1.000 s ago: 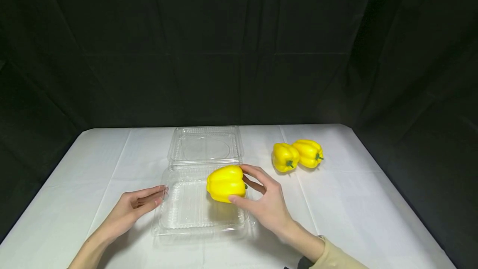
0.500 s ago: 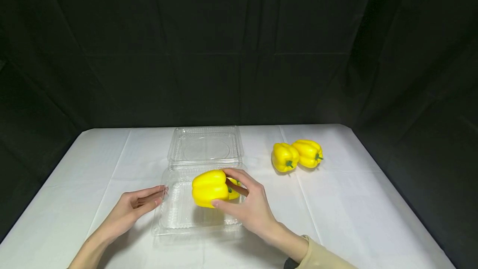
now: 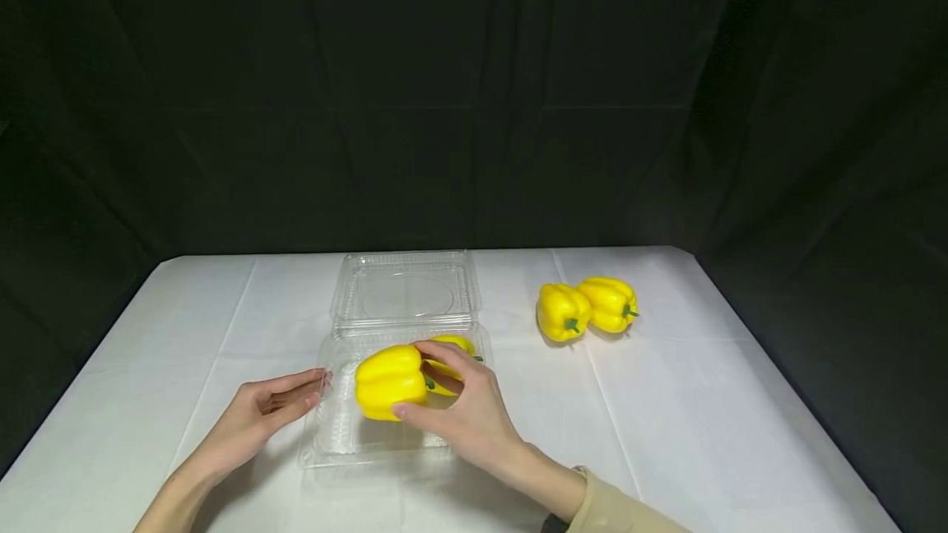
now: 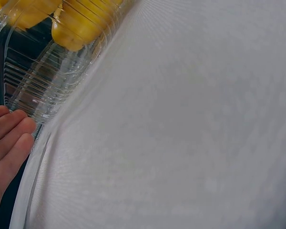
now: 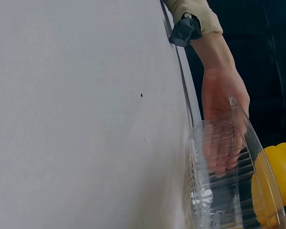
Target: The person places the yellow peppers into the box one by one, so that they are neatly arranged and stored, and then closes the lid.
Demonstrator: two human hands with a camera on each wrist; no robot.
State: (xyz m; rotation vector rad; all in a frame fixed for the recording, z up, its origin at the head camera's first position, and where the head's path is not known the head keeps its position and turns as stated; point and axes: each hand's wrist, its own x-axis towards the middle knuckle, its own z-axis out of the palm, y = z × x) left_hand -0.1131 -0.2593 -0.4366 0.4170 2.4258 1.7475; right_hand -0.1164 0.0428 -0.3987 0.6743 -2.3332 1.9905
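Observation:
A yellow bell pepper (image 3: 388, 382) with a green stem is gripped by my right hand (image 3: 477, 418), thumb on the near side and fingers on the far side. It is held over the base of a clear hinged plastic container (image 3: 344, 426). Behind those fingers a second yellow bell pepper (image 3: 457, 342) lies in the base's right part, partly hidden. At the container's left edge my left hand (image 3: 255, 422) touches the rim. The right wrist view shows the left hand's fingers (image 5: 219, 152) straight, seen through the clear wall.
The container's lid (image 3: 406, 294) lies folded back, away from me. Two more yellow bell peppers (image 3: 564, 312) lie side by side on the white-covered table (image 3: 711, 418), to the right. A black curtain (image 3: 474, 105) hangs behind the table.
My right hand has moved left and slightly toward me with its bell pepper, uncovering the other pepper in the container. My left hand stays at the left rim.

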